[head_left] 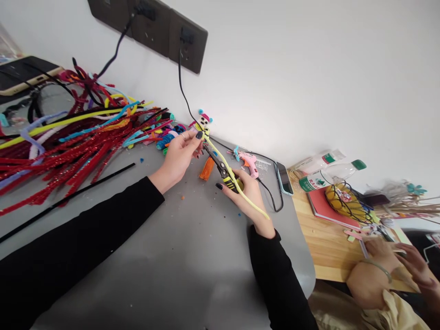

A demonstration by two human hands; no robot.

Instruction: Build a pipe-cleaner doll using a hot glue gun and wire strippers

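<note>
**Yellow stem pinched at one end, cutters set against it**

My left hand (178,156) is closed on the yellow pipe cleaner (260,211), thumb and fingertips nipping it close to its top end. The little pink, white and blue figure (205,119) sits just beyond my fingertips. I judge I hold it that high so the stem stays stretched and doesn't flop.

My right hand (249,195) is wrapped around the yellow-and-black handles of the cutters (223,173). Their nose points toward my left hand and meets the stem just below my left fingertips. Whether the blades have closed on it I cannot tell. The rest of the stem runs across my right palm and out past my wrist, which seems to keep the loose tail out of the blades' way.

An orange scrap (207,168) lies on the grey table (192,256) between my hands. The pink glue gun (249,160) rests just beyond my right knuckles, its cord looping past, and a phone (284,178) lies farther out on that side. The heap of pipe cleaners (68,146) is spread out beyond my left forearm, with a lone black stem (85,190) beside my sleeve. Another person's hands (378,270) work well off to my right.
</note>
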